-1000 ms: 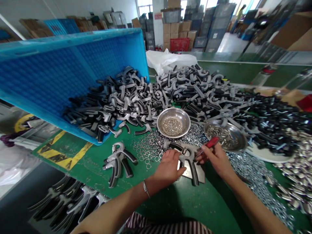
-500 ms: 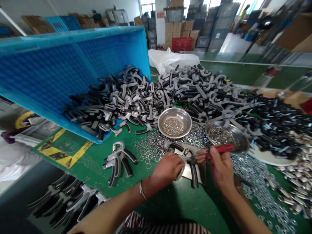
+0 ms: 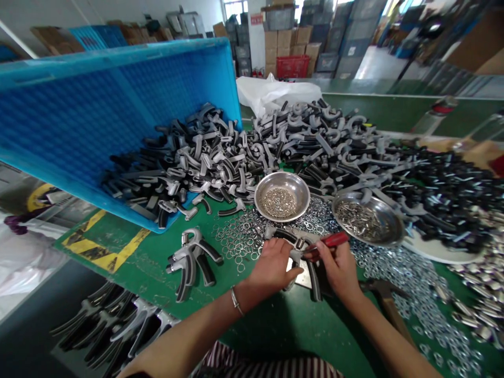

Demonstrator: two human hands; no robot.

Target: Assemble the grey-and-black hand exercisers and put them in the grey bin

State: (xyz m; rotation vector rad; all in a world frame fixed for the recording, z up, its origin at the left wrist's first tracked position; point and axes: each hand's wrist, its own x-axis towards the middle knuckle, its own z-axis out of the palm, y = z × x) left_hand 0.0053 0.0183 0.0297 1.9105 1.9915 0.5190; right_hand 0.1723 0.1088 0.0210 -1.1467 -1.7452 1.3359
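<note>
Left grip [image 3: 273,265] is clamped over the grey-black hand exerciser [image 3: 315,281], pinning it flat on a small metal plate [image 3: 303,282]. Prob. so it can't skid on the green surface [image 3: 275,331]. Right grip [image 3: 339,268] is closed round a red-handled tool [image 3: 334,240], tip angled into the exerciser's spring end between both hands. The exerciser lies front-centre, just below two steel bowls. The left bowl [image 3: 260,195] holds tiny bits and the right bowl [image 3: 398,231] holds small metal pcs, both close enough to reach w/o leaning. Loose rings [image 3: 236,242] are scattered just beside my left grip. Two assembled exercisers [image 3: 191,260] lie off to the left, apart from the work spot. The tipped blue crate [image 3: 98,105] spills handle parts [image 3: 220,157] toward me. A hammer [image 3: 388,302] lies by my right forearm, near to hand.
</note>
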